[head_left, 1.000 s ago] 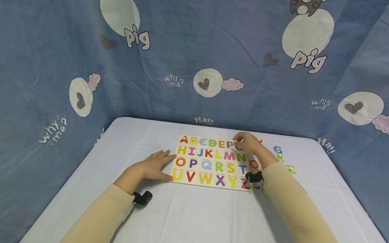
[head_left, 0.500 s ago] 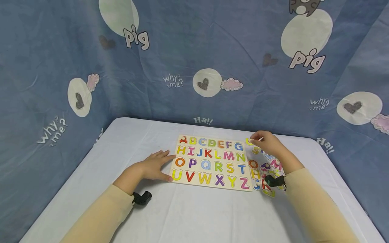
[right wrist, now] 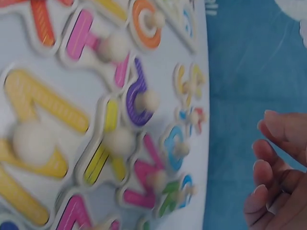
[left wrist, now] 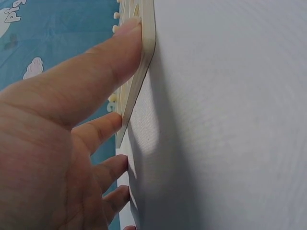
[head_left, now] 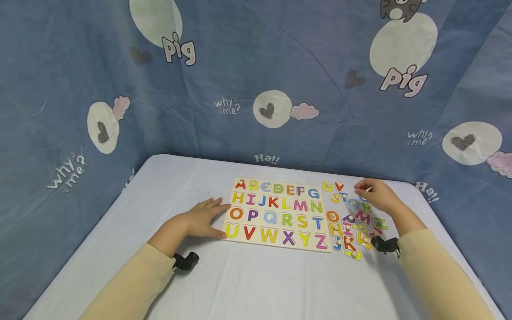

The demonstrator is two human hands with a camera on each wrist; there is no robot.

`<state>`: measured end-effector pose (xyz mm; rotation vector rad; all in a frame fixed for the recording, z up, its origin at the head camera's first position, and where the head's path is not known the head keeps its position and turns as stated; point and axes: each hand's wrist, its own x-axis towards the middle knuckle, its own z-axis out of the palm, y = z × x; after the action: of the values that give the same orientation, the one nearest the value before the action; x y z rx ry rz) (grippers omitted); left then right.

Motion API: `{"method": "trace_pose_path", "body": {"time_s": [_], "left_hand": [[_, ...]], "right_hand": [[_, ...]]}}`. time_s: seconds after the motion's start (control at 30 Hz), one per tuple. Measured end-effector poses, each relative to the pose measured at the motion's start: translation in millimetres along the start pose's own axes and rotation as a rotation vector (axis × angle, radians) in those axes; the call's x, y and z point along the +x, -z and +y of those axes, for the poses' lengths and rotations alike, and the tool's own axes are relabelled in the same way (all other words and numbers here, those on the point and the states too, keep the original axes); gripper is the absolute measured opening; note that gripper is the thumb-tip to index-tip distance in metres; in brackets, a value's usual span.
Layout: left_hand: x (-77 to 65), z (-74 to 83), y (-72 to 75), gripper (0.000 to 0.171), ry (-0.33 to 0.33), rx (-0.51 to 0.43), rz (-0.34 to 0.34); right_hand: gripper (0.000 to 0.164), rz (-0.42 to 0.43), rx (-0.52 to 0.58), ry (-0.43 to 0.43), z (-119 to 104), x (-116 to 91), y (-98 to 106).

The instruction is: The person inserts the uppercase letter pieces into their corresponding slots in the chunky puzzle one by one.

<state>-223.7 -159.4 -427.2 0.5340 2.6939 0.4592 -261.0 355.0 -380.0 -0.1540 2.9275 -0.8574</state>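
A wooden alphabet board (head_left: 276, 213) lies on the table, showing rows of coloured letters from A to Z. Knobs stand on the top-row letters A to F. My left hand (head_left: 204, 218) rests at the board's left edge with its fingers spread; in the left wrist view the thumb (left wrist: 110, 57) presses on the board's corner. My right hand (head_left: 378, 194) is over the back of the loose letters, fingers loosely bent and holding nothing. Just below it, the blue letter G (right wrist: 187, 184) and green letter R (right wrist: 169, 199) show in the right wrist view.
Loose knobbed letters crowd the board's right side, among them an orange O (head_left: 332, 216), a red K (head_left: 349, 243) and a yellow W (head_left: 363, 239). A yellow U (head_left: 327, 186) and red V (head_left: 338, 186) lie behind them. A patterned blue curtain (head_left: 200, 124) hangs behind the table.
My right hand has moved right, from the board's top right corner to above the loose letters, uncovering the board's G and the loose U and V. My left hand has stayed put.
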Motion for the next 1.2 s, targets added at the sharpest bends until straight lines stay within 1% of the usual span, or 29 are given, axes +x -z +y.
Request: {"method": "trace_pose_path", "body": {"time_s": [0.27,0.47,0.77,0.87,1.2], "left_hand": [[0.0,-0.8,-1.0,0.097,0.004,0.007,0.001],[1.7,-2.8,-1.7,0.097,0.008,0.011,0.003],[1.5,-3.1,-2.8,0.098,0.011,0.002,0.004],[0.9,-2.4,-2.4,0.097,0.012,0.000,0.004],[1.3,-2.6,-2.7,0.097,0.020,-0.002,0.009]], "right_hand": [[0.032,0.012,0.019,-0.072,26.2,2.6,-1.0],[0.033,0.009,0.030,-0.121,40.0,8.3,-3.6],[0.034,-0.015,0.039,-0.162,65.0,19.5,-11.2],[0.033,-0.015,0.041,-0.158,66.9,21.2,-13.8],[0.025,-0.017,0.012,-0.155,62.4,26.7,-16.8]]}}
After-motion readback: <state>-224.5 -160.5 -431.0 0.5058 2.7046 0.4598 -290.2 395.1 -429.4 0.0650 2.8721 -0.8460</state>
